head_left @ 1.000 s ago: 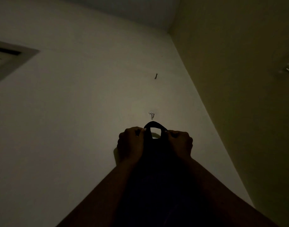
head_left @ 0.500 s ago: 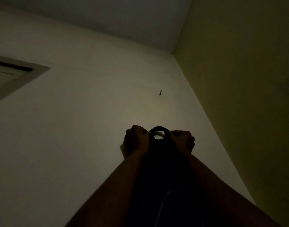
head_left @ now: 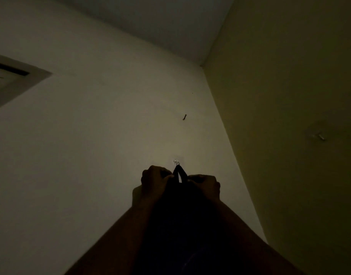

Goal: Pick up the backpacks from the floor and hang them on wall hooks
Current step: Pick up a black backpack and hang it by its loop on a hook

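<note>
Backpack (head_left: 180, 225), head view, light very poor. It reads as a dark mass held up against the pale wall, directly below the clear hook (head_left: 176, 162) and between two raised forearms. Its carry loop (head_left: 179, 174) is drawn into a narrow peak whose tip meets the hook. I cannot tell whether the strap sits over the prong or only touches it.

Left hand (head_left: 153, 180): just below and left of the hook, fingers curled, pinching the bag's top at the left root of the loop.
Right hand (head_left: 205, 185): just below and right of the hook, curled the same way on the right root. Both hands are closed on the bag, neither spread.

Also noted:
- a dark nail (head_left: 184, 117) well above the hook
- a second small fitting (head_left: 320, 135) on the adjoining wall, far right of the hook and somewhat higher
- a framed panel (head_left: 11, 76) far left of the hook and above it

Judgement: the lift is done and the step in hand is seating the loop on the hook. The next move calls for easing the bag's weight down until the strap settles into the crook, then confirming the hook bears the load before freeing one hand at a time. No other backpacks are in view.
</note>
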Demonstrator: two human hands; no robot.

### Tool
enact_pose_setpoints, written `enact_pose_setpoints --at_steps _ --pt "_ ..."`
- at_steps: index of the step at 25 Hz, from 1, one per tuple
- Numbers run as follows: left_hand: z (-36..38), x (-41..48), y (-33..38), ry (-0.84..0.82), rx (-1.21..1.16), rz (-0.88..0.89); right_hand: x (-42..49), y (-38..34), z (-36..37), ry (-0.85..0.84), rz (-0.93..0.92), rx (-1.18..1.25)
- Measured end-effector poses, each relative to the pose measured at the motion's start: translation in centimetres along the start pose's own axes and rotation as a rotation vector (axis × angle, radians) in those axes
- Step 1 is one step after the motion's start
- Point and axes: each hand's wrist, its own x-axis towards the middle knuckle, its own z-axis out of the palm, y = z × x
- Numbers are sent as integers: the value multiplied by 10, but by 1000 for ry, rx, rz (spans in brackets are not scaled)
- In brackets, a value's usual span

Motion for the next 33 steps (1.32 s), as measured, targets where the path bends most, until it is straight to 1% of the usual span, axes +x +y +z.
enact_pose_setpoints --at_steps 3,5,8,11,15,18,20,24,27,31,33 --pt "-17 -10 7 -68 -83 -60 -24 -20 -15 -46 29 -86" --pt "-34 -23 14 -133 -176 -112 -48 -39 -23 -34 64 -138" --pt "-56 -51 25 -179 -285 -155 -87 -61 -33 -10 129 -169" --pt "-87 -90 33 -242 -399 -216 -132 -84 -39 32 234 -120" --pt "-129 -142 50 -261 -668 -396 -187 -107 -52 76 375 -20" --pt "-154 -189 56 -333 -829 -525 -239 -129 -64 107 468 47" --pt "-169 -226 58 -392 -895 -578 -285 -141 -69 68 520 74" --pt "-199 -307 64 -518 -937 -759 -390 -174 -83 7 609 98" --pt "-246 -387 83 -610 -948 -895 -485 -208 -96 73 739 103" --pt "-319 -480 108 -713 -920 -1064 -597 -245 -108 110 929 109" --pt "-348 -518 111 -768 -908 -1105 -639 -258 -113 143 1008 98"
